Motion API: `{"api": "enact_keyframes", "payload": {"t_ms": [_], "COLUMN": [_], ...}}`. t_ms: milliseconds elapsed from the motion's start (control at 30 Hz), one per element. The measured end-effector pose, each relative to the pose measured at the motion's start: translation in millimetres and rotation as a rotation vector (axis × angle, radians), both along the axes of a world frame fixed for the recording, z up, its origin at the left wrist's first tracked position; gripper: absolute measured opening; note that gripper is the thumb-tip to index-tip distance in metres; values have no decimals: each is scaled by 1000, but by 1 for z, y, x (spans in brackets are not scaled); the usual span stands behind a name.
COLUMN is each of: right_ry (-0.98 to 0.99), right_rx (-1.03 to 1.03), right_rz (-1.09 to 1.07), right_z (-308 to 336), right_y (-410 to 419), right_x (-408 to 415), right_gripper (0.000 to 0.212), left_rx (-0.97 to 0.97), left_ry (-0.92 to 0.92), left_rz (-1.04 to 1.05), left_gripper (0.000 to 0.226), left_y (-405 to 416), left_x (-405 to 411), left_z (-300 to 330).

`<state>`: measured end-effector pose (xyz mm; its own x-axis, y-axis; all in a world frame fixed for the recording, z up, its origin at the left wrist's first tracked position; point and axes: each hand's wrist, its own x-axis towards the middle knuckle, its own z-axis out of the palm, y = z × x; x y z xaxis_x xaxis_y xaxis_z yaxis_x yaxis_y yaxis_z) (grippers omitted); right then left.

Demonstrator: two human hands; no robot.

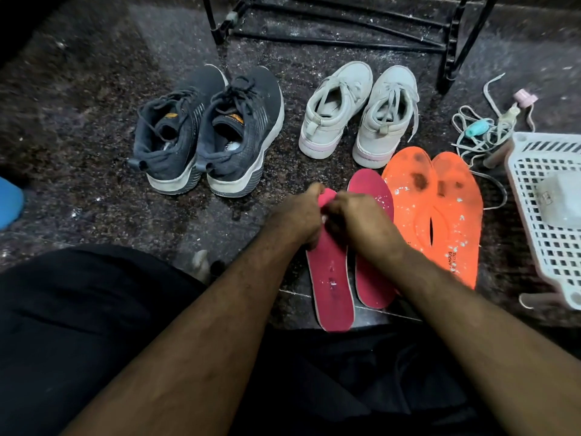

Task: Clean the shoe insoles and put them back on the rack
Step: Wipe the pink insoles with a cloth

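Beside orange insoles (440, 215) and a white basket (534, 221), both hands' fingers (317, 188) grip a pink insole (330, 278).

Dark speckled stone floor (94, 99), dusted with white flecks, under dim indoor light.

Both my hands meet on the toe of the nearer pink insole (330, 278), my left hand (298, 215) gripping its edge, my right hand (352, 215) pressed close beside it. Just right of my grip the second pink insole (372, 196) lies touching, and beyond it the orange insoles (440, 215), so no bare floor that way. Farther right the white basket (534, 215) and tangled laces (478, 133) block the way. Ahead, the grey shoes (358, 114) stand near. Ahead-left sit the dark shoes (207, 133). Left of my grip, open floor (94, 171) lets a hand pass. The rack (345, 26) stands beyond the shoes.
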<state>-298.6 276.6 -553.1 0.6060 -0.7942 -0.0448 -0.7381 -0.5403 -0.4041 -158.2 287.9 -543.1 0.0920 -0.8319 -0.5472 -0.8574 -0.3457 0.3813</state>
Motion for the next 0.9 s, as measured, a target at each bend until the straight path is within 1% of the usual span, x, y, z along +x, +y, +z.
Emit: {"api": "enact_keyframes", "payload": {"t_ms": [67,133,200,300,333,467,567,600,667,700,733,767,833,867,900], "right_ry": [-19,-6,71,63,44,-39,-19,-9,11,-7,-61,-120,-202,-248,-295], "right_rx": [-68,-57,19,170,184,43,-51,-30,101,184,218,178,-29,-65,-47], "right_rz": [-71,-96,-52,6,4,-86,-163,-164,-105,-85,-92,-141,-262,-308,-334], "right_z": [-3,-4,-3,2,3,-3,-7,-7,-1,2,5,7,12,14,16], "right_y": [-21,-24,-8,21,23,-6,-23,-22,-11,-6,-1,-1,-10,-15,-18], "right_x": [7,9,3,-10,-12,-1,7,6,1,-3,-7,-11,-19,-21,-21], "right_gripper": [17,20,18,16,14,9,11,13,13,11,9,6,3,3,5], "left_rx": [14,12,12,17,11,1,1,2,12,19,26,27,17,9,1], "left_ry": [-3,-6,8,0,-1,-13,-52,-51,-40,-38,-34,-30,-23,-20,-13], "left_rz": [1,2,14,21,19,-16,-32,-35,-27,-23,-17,-7,14,17,12], "left_gripper": [98,101,103,104,102,91,99,102,107,109,109,109,105,103,101], "left_y": [2,4,4,2,2,1,4,5,5,4,3,1,-1,-2,-2], "left_x": [0,0,0,-1,-1,-2,-1,0,0,-1,-1,-2,-3,-3,-4], "left_z": [1,2,0,-3,-2,2,3,3,2,2,2,1,2,2,2]}}
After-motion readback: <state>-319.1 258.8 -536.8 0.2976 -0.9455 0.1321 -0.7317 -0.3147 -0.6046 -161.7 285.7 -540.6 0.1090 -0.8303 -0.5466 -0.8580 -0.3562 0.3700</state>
